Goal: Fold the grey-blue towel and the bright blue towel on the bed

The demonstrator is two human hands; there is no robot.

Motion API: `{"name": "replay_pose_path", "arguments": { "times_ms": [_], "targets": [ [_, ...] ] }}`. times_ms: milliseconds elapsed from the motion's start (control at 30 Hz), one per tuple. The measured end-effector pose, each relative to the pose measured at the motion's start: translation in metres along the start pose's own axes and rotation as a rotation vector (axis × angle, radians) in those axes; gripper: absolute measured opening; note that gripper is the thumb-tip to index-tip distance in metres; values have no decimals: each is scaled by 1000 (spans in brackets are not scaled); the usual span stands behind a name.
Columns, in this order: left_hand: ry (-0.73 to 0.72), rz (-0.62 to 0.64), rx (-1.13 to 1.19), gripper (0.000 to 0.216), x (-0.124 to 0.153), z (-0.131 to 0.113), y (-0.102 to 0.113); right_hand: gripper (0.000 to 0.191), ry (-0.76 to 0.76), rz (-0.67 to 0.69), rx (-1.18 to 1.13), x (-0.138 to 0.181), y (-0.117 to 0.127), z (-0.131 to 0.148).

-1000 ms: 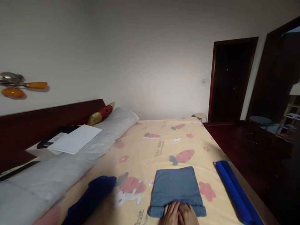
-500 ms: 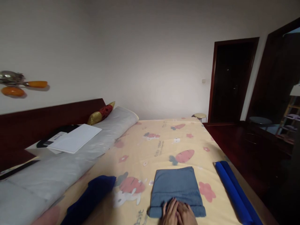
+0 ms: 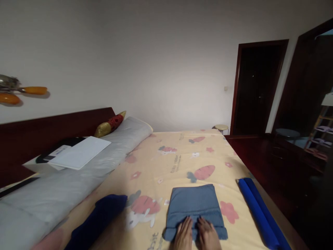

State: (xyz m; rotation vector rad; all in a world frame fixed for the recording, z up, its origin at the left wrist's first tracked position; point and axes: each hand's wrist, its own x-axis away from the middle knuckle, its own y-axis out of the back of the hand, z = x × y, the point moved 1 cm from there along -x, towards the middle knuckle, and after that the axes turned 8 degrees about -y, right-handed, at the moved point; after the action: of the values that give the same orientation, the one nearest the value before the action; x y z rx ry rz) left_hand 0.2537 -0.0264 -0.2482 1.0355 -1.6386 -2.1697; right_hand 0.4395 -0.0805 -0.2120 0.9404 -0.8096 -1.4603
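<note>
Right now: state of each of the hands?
Left hand: open, flat on the folded blue towel, holding nothing.
Right hand: open, flat on the same towel, holding nothing.

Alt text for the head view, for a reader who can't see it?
The left hand and right hand lie flat, side by side, on a folded blue-grey cloth on a carrot-print bedsheet. A dark blue cloth lies left, a blue roll right.

Both hands (image 3: 195,234) flat on folded blue towel (image 3: 194,208) (side by side).
</note>
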Motion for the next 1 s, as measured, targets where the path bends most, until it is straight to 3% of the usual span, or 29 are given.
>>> {"name": "replay_pose_path", "arguments": {
  "times_ms": [67, 133, 200, 300, 400, 500, 633, 733, 900, 1000],
  "targets": [
    [-26, 11, 53, 60, -12, -14, -9, 54, 36, 81, -42, -7, -9, 20],
    [-7, 41, 87, 58, -12, -11, -12, 53, -10, 80, -41, -11, -15, 17],
    [78, 81, 86, 52, 0, 6, -6, 50, -115, -11, -3, -11, -16, -7],
    [356, 117, -4, 48, 28, 39, 10, 52, -291, -197, 73, -2, -14, -57],
    [488, 99, -95, 48, 39, 51, 21, 51, -320, -289, 121, 5, -11, -81],
    [422, 77, -80, 53, 22, 33, 18, 50, -238, -271, 89, 2, -8, -59],
    [186, 199, 189, 66, -19, -7, -1, 48, 29, 27, -58, -13, -10, -1],
    [158, 259, 292, 65, -29, -12, -5, 50, 22, 68, -83, -19, -13, 8],
    [370, 202, 130, 49, 1, 30, 8, 48, -268, -165, 101, -11, -13, -52],
    [468, 42, -72, 47, 19, 47, 15, 51, -303, -315, 193, -1, -15, -86]
  ]
}}
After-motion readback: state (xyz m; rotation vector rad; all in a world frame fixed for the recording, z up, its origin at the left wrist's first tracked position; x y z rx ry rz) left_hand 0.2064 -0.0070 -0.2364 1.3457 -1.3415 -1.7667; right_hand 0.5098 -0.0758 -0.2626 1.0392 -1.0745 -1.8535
